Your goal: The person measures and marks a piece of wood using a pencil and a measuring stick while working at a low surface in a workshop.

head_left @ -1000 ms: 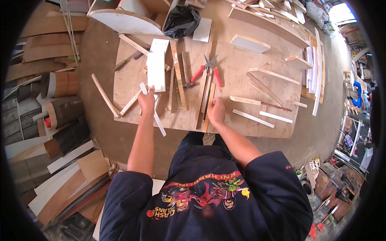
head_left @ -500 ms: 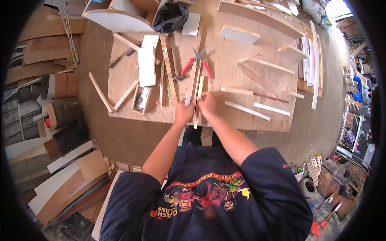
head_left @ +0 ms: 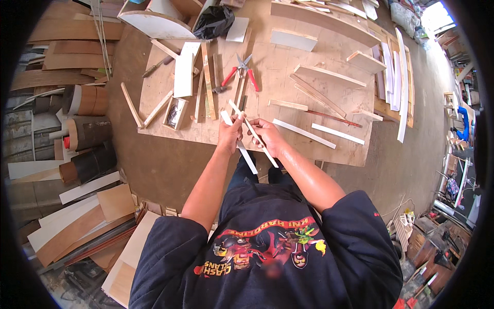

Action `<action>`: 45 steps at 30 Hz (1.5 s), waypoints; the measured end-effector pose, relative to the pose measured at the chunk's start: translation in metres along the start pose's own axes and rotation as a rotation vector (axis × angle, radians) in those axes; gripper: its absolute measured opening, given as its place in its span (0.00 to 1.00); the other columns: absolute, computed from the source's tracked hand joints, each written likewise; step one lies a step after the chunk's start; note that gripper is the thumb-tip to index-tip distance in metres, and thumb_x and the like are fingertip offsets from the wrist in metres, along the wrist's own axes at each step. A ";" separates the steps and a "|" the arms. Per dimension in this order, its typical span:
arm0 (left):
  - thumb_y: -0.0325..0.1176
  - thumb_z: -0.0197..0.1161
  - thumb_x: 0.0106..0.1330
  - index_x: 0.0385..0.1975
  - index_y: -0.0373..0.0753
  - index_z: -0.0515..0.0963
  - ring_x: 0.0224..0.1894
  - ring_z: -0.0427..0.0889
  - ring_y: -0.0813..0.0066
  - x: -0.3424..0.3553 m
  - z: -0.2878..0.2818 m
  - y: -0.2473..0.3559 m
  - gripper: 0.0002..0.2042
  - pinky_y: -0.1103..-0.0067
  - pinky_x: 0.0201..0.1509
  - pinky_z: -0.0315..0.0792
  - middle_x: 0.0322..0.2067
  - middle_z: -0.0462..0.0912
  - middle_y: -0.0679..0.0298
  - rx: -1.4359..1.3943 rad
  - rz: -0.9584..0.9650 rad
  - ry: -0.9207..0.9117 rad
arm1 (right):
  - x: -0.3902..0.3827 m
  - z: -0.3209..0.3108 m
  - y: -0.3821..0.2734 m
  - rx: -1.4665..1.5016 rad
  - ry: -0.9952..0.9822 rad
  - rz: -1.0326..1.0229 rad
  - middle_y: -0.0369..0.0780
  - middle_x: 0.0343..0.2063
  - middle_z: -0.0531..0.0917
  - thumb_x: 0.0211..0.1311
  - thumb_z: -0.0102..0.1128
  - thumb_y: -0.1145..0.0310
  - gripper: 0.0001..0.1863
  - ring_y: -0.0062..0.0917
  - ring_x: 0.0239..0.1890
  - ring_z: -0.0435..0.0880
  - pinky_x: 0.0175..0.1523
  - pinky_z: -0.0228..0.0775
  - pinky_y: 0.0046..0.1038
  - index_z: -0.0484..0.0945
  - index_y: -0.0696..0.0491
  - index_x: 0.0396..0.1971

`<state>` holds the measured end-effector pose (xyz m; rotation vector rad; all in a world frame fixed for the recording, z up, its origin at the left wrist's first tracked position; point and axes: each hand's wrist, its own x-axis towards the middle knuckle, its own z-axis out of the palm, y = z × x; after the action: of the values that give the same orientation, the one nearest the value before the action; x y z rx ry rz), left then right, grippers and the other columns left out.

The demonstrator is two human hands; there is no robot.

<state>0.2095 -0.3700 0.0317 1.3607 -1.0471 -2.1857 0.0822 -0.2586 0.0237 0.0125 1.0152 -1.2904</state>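
Over the near edge of the worktable, my left hand (head_left: 229,135) grips a narrow white strip (head_left: 248,158), which slants toward my body. My right hand (head_left: 268,138) is closed on a thin pale wooden strip (head_left: 251,130). The wooden strip's far end passes by my left fingertips, and whether they touch it I cannot tell. Just beyond my hands, red-handled snips (head_left: 241,72) lie with their blades spread, on or beside a long narrow wood piece. A hammer (head_left: 219,88) rests to the left of them.
On the worktable (head_left: 329,152) lie two white strips (head_left: 304,134), several boards standing on edge, a small box (head_left: 176,114) of dark bits and a white board (head_left: 186,72). A black plastic bag (head_left: 214,21) sits at the back. Stacked sheets and rolls fill the left side.
Both hands have come back toward my body and lifted the strips off the tabletop. The two strips, side by side before, now spread apart at an angle. The view has shifted slightly.
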 end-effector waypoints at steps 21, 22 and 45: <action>0.41 0.66 0.72 0.26 0.41 0.72 0.10 0.60 0.85 -0.029 0.068 -0.042 0.15 0.82 0.13 0.52 0.16 0.70 0.71 0.014 0.135 0.202 | -0.098 -0.066 -0.010 -0.694 0.172 -0.223 0.38 0.17 0.81 0.74 0.53 0.65 0.15 0.19 0.14 0.75 0.19 0.65 0.25 0.79 0.59 0.31; 0.41 0.66 0.72 0.27 0.41 0.73 0.11 0.61 0.85 -0.029 0.070 -0.045 0.14 0.82 0.13 0.53 0.19 0.74 0.68 0.002 0.131 0.188 | -0.097 -0.072 -0.006 -0.670 0.164 -0.208 0.37 0.17 0.79 0.75 0.53 0.63 0.15 0.19 0.14 0.75 0.19 0.64 0.26 0.79 0.59 0.33; 0.69 0.36 0.75 0.48 0.41 0.73 0.20 0.67 0.72 -0.030 0.073 -0.119 0.33 0.75 0.25 0.65 0.29 0.77 0.60 -0.502 -0.201 0.166 | -0.094 -0.148 0.028 -1.170 0.347 -0.355 0.54 0.42 0.85 0.63 0.59 0.63 0.20 0.50 0.49 0.84 0.51 0.75 0.47 0.79 0.55 0.53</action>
<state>0.1694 -0.2433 -0.0193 1.4132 -0.2774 -2.2183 0.0207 -0.0974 -0.0193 -0.8916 2.0140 -0.8352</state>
